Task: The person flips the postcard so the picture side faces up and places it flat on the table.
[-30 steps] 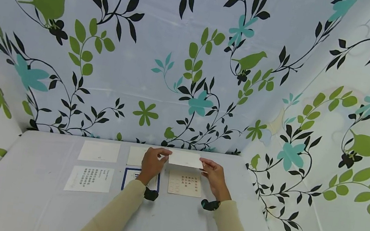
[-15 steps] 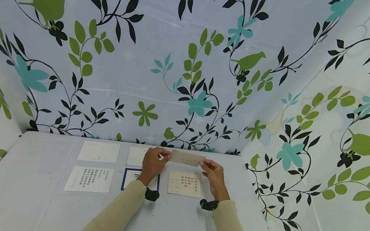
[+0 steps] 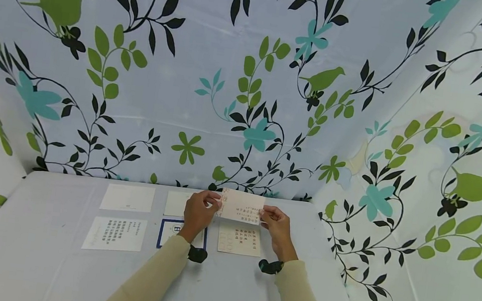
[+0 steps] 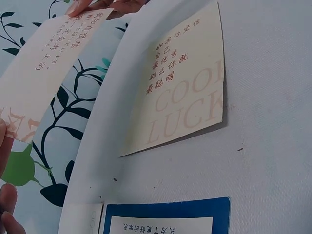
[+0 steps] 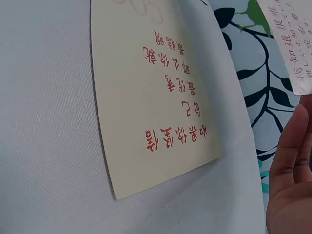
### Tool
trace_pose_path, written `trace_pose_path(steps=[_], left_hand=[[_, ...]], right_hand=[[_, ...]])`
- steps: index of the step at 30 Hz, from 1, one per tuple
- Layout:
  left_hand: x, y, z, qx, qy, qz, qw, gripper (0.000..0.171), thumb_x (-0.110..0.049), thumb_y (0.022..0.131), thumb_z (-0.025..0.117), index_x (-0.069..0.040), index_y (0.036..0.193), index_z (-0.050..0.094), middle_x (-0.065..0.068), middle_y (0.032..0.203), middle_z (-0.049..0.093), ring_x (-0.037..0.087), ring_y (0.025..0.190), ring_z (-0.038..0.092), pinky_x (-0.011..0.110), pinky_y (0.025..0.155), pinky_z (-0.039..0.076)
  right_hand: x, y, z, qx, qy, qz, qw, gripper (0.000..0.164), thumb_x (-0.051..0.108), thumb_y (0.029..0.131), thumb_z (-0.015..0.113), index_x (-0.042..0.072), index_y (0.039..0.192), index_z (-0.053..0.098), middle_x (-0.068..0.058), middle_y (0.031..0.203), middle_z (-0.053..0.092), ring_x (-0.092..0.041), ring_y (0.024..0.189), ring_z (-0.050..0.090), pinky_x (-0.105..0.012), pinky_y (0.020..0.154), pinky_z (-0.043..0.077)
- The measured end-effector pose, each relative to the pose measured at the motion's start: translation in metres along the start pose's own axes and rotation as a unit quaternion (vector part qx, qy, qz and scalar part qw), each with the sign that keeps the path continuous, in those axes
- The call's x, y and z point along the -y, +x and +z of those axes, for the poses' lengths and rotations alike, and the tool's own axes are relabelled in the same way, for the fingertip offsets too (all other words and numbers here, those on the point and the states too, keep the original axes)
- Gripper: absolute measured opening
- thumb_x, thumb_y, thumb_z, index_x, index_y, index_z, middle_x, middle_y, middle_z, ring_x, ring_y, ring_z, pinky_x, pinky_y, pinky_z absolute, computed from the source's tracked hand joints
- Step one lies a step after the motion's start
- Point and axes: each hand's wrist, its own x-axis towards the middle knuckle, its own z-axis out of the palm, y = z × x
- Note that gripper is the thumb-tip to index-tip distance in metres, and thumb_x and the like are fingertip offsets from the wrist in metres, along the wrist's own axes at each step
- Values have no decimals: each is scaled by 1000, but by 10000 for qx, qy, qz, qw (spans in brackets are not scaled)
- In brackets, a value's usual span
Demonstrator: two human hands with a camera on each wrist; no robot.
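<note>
A pale card (image 3: 240, 205) with reddish writing is held up off the table between both hands, its printed face toward the head camera. My left hand (image 3: 199, 214) pinches its left edge, and my right hand (image 3: 278, 231) pinches its right edge. In the left wrist view the raised card (image 4: 48, 63) spans the upper left, with fingers at both ends. Below it on the table lies a cream card (image 3: 240, 241) with red characters; the left wrist view shows large faint letters reading "COOL LUCK" on this card (image 4: 185, 78).
Left of my hands, a plain cream card (image 3: 128, 198) lies above a white card (image 3: 114, 233) with black writing. A blue-bordered card (image 3: 168, 232) and another cream card (image 3: 175, 203) are partly hidden by my left hand. Patterned cloth (image 3: 154, 84) rises behind the table.
The held card showed its blank side a second ago. It has since turned over, and its written face now tilts toward the head camera. Both hands keep nearly the same places.
</note>
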Motion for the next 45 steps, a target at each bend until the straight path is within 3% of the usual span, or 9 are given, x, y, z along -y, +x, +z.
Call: trace_pose_path(steps=[6, 11, 21, 27, 33, 39, 45], left_hand=[[3, 1, 3, -120, -10, -91, 9999, 14, -20, 94, 82, -19, 107, 79, 2, 92, 79, 25, 96, 61, 41, 91, 45], [7, 0, 5, -163, 15, 3, 9999, 14, -17, 92, 82, -19, 106, 80, 0, 87, 79, 22, 91, 60, 38, 84, 45], [12, 0, 5, 389, 282, -195, 9987, 36, -18, 90, 85, -20, 126, 78, 0, 88, 77, 19, 80, 54, 34, 74, 40], [13, -2, 6, 726, 426, -272, 9961, 51, -13, 87, 86, -18, 136, 74, -1, 92, 78, 19, 83, 54, 36, 80, 42], [17, -4, 8, 808, 450, -257, 9954, 50, -9, 87, 85, -15, 135, 74, 0, 96, 78, 22, 92, 56, 42, 91, 45], [20, -6, 10, 648, 383, -248, 9969, 39, -7, 88, 85, -14, 125, 79, 2, 98, 78, 27, 105, 61, 47, 99, 47], [24, -10, 13, 414, 422, -217, 9980, 25, -5, 87, 84, -12, 111, 82, 2, 93, 77, 29, 120, 64, 54, 112, 44]], right_hand=[[1, 0, 5, -239, -25, -16, 9997, 22, 15, 97, 78, 13, 119, 74, -4, 102, 77, -20, 94, 73, -30, 82, 60], [0, 0, 5, -325, -70, 40, 9994, 22, 14, 98, 77, 15, 120, 76, -4, 103, 77, -20, 93, 73, -30, 81, 60], [-3, 2, 1, -117, -216, 273, 9993, 39, 8, 96, 76, 26, 130, 76, -8, 118, 74, -29, 108, 72, -35, 91, 61], [-3, 1, 1, 135, -273, 326, 9990, 52, -1, 94, 73, 23, 141, 71, -10, 130, 66, -26, 110, 69, -33, 92, 60], [-5, 1, 2, 300, -285, 301, 9987, 61, -7, 91, 71, 17, 147, 65, -13, 137, 62, -23, 108, 67, -31, 90, 60], [-8, -1, 3, 80, -284, 207, 9994, 49, -5, 93, 73, 10, 139, 71, -15, 132, 66, -20, 102, 70, -28, 85, 61], [-15, -3, 5, -241, -439, 242, 9985, 37, -1, 92, 77, 10, 127, 77, -11, 122, 74, -16, 100, 73, -26, 82, 61]])
